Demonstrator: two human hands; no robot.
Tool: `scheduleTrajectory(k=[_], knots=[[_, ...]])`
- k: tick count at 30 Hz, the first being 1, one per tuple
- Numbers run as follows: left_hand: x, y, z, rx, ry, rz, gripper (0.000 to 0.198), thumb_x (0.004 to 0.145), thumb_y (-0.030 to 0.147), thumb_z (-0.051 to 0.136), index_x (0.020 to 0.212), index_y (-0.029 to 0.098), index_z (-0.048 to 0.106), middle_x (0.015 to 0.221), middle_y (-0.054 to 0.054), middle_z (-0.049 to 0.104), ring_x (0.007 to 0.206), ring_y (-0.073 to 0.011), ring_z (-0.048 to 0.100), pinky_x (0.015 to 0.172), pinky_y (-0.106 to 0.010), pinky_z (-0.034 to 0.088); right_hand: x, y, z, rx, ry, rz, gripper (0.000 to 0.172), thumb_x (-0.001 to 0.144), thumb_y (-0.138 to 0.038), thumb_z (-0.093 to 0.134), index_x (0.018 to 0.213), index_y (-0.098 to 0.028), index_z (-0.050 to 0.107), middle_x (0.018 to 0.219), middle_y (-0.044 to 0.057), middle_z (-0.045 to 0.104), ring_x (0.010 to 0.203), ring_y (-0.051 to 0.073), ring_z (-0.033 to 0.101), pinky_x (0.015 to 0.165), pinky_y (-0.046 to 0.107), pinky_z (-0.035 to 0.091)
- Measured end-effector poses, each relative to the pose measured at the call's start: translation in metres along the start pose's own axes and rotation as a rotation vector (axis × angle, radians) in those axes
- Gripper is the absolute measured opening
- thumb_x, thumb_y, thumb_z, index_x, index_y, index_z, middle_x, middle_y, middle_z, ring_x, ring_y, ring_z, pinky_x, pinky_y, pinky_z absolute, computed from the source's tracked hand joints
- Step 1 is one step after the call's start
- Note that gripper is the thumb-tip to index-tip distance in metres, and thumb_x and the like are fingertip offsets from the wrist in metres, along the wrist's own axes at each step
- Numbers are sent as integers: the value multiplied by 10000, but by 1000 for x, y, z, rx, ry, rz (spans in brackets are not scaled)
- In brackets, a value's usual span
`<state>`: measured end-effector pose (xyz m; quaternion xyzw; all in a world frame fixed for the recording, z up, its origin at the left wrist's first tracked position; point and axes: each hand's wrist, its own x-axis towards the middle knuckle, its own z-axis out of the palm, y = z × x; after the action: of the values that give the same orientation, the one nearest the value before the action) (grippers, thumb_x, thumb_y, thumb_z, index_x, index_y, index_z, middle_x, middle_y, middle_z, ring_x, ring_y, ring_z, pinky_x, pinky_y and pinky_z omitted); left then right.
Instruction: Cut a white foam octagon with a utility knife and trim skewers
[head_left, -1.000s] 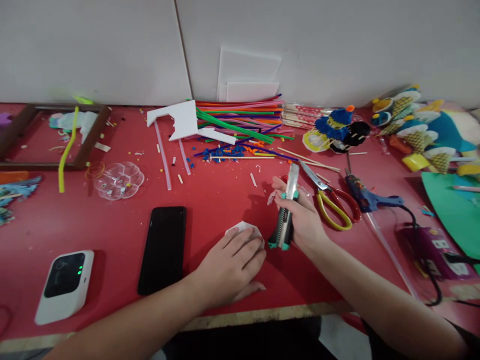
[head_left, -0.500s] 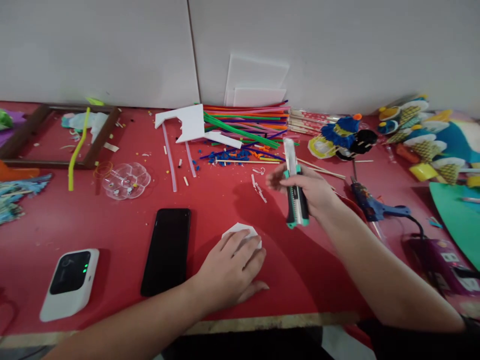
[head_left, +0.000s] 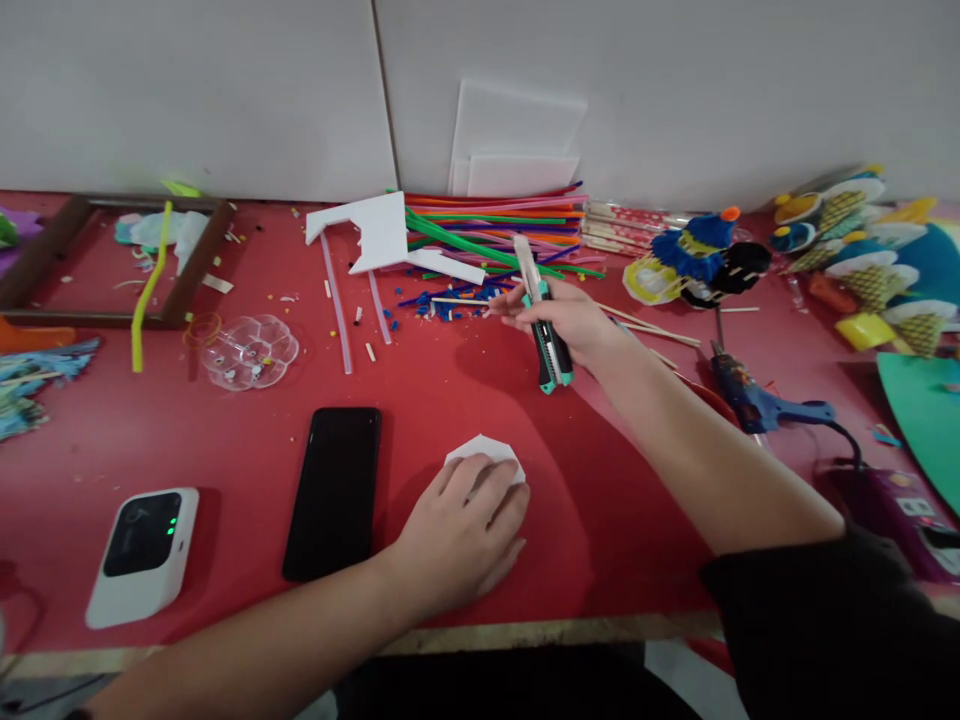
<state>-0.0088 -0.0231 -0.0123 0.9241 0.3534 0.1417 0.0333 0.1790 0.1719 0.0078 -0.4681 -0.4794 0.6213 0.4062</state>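
No readable text anywhere. Power strip (head_left: 911,507) has small white labels, too blurred to make out. White device (head_left: 142,555) shows only green indicator dots on its dark panel, no digits. Phone (head_left: 335,490) screen is black.

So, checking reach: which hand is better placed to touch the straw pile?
Right. The right hand, gripping the cutter, reaches beside the straws; the left hand lies farther back on the white piece.
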Motion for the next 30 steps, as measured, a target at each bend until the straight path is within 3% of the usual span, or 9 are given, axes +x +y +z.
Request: scheduleTrajectory(k=[2,4,6,9,12,15,21,25,30], knots=[[-1,0,0,-21,8,7,376,898,324,574,1222,147,645,1310,-106,625,1133,-301,544,996,-452,467,-7,-6,4,-9,-1,17,246,660,-53,585,851,-203,545,686,-39,663,597,124,644,636,284,559],[-2,-1,1,-43,7,23,389,867,299,589,1217,139,648,1315,-111,626,1159,-311,542,1029,-461,458,-24,-11,3,-76,-14,106,263,704,-111,595,929,-219,512,602,-61,601,458,117,546,465,251,469],[-2,-1,1,-65,16,41,393,859,286,588,1215,131,651,1306,-115,634,1182,-319,540,1050,-468,453,-47,-11,0,-235,-25,247,322,714,-134,615,980,-236,466,580,-68,584,426,116,512,413,231,411],[-1,-2,1,-89,60,22,354,893,279,556,1198,135,664,1257,-104,660,1175,-304,554,1054,-451,461,-84,-3,-7,-507,-127,426,410,741,-147,598,1089,-261,413,662,-62,618,487,133,567,454,243,456],[-1,-3,0,-63,89,-50,371,943,382,539,1211,159,664,1283,-112,651,1203,-318,545,1040,-476,471,-118,11,-13,-740,-236,298,330,839,-209,527,1146,-269,423,877,-4,687,661,158,663,627,300,532],[-1,-2,-1,-19,63,-116,472,922,512,586,1259,187,642,1336,-126,624,1225,-347,537,993,-499,492,-146,20,-14,-874,-206,80,324,880,-228,505,1195,-270,449,1127,55,683,966,209,698,847,383,544],[-3,-3,3,-35,59,-53,525,868,590,642,1198,183,652,1298,-123,649,1257,-319,546,1079,-483,433,-183,29,-5,-954,-173,-79,358,920,-208,459,1276,-218,494,1238,116,676,1138,234,669,945,420,555],[-3,-3,6,-30,92,-39,465,916,442,590,1267,138,611,1290,-116,665,1252,-305,561,1121,-469,409,-196,40,1,-968,-216,-127,486,935,-167,399,1415,-196,465,1355,144,638,1252,244,620,1025,456,535],[-2,-4,9,27,142,-42,404,906,255,489,1266,128,622,1270,-113,680,1217,-276,580,1095,-447,443,-199,46,8,-984,-236,-128,543,948,-159,357,1485,-174,434,1331,174,644,1172,253,664,982,469,567]])
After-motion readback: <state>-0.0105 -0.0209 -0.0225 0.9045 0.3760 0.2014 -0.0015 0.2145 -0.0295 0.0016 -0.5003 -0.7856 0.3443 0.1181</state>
